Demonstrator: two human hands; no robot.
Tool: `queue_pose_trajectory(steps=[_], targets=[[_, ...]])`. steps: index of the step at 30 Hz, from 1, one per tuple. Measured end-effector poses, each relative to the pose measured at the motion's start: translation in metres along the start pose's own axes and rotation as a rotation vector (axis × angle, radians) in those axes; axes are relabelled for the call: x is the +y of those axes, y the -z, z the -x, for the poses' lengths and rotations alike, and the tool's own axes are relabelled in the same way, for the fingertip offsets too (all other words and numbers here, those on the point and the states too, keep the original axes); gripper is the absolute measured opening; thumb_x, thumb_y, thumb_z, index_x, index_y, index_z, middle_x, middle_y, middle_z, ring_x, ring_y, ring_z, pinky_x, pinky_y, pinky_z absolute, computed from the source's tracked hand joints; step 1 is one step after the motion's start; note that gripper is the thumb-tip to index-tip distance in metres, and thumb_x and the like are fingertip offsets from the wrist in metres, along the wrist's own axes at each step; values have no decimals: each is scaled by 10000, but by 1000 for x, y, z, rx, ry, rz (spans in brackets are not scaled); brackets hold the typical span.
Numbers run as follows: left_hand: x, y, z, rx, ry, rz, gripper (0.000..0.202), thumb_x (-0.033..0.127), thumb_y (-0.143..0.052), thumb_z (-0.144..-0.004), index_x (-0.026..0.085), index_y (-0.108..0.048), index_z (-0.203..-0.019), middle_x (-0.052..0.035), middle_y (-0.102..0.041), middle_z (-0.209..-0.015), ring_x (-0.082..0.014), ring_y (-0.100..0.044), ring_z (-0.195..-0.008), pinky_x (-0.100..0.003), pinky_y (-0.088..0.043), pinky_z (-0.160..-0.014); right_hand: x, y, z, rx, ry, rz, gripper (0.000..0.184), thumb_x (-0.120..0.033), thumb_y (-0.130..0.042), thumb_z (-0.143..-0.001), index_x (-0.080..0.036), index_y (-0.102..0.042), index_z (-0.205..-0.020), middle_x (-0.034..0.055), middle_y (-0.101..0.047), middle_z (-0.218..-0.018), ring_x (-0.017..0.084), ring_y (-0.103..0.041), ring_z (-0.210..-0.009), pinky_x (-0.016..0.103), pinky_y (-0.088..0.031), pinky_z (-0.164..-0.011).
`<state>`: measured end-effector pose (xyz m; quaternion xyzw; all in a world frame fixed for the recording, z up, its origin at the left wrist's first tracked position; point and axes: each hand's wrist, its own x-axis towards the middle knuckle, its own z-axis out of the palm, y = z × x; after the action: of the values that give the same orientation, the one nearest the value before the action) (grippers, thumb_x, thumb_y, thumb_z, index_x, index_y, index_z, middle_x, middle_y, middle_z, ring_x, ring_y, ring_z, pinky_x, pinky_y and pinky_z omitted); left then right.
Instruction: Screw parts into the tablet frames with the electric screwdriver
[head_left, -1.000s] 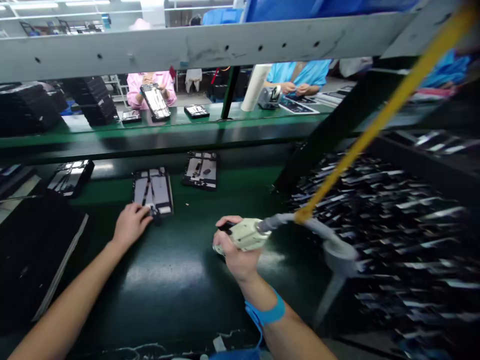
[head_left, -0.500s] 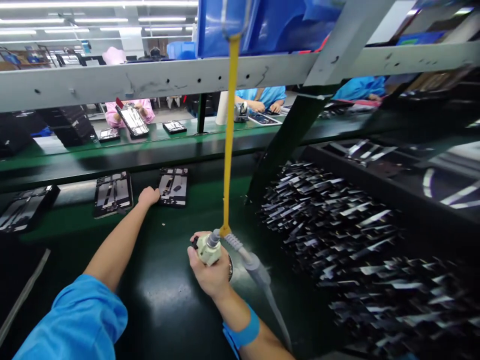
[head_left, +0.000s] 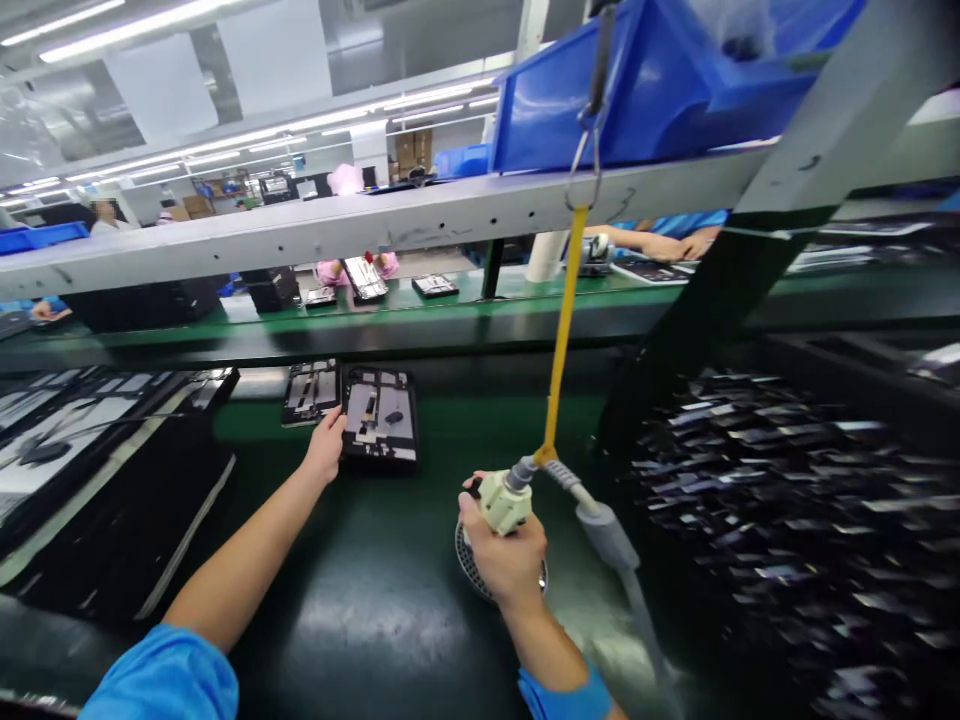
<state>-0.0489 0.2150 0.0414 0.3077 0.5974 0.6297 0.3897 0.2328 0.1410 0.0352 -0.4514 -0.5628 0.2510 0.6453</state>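
My left hand [head_left: 327, 446] grips the left edge of an opened tablet [head_left: 380, 415], its fingers partly hidden at that edge. Grey panels, black flex cables and a dark oval part show inside the tablet. Just left of it lies another opened tablet [head_left: 310, 392]. Wrapped round a pale green electric screwdriver [head_left: 504, 502], my right hand [head_left: 510, 555] is closed over the green bench. The screwdriver hangs from a yellow strap [head_left: 566, 335], and a grey cable [head_left: 611, 537] leaves its top. A round perforated disc [head_left: 469, 560] shows behind the right hand; the screwdriver's tip is hidden.
Stacks of opened tablets [head_left: 82, 430] stand at left. A blurred heap of thin dark strips [head_left: 787, 500] covers the right side. Blue bins [head_left: 555, 115] sit on a white rail [head_left: 360, 222] overhead. A slanted dark post [head_left: 697, 320] rises at right; co-workers sit beyond.
My left hand has brought the tablet nearer, in front of the other one. The view has turned left, showing more of the stacks. My right hand still holds the screwdriver.
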Motion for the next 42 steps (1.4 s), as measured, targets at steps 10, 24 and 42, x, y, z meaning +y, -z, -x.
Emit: queue_pose_trajectory(steps=[10, 24, 42], targets=[[-40, 84, 210, -69, 221, -53, 674, 436, -698, -911, 176, -545, -1513, -152, -725, -1278, -270, -702, -1127, -402, -526, -1044, 8, -5, -7, 18, -41, -11, 387, -501, -768, -778, -172, -747, -980, 73, -767, -846, 232, -732, -701, 346, -609, -652], [293, 288, 167, 160, -609, -1414, 430, 584, -589, -865, 234, -795, -1006, -66, -782, -1051, -261, -725, -973, -369, -568, -933, -4, -10, -13, -40, -216, 51, 455, -580, -761, -674, -224, -730, -955, 57, -705, -760, 297, -707, -719, 455, -599, -733], [10, 92, 211, -883, -746, -1230, 283, 138, -575, -936, 192, -658, -1201, -128, -672, -1166, -266, -630, -1065, -420, -558, -921, -2, -9, 0, 16, -73, -166, 315, -349, -775, -796, -178, -715, -1054, 56, -756, -921, 206, -730, -781, 376, -624, -737]])
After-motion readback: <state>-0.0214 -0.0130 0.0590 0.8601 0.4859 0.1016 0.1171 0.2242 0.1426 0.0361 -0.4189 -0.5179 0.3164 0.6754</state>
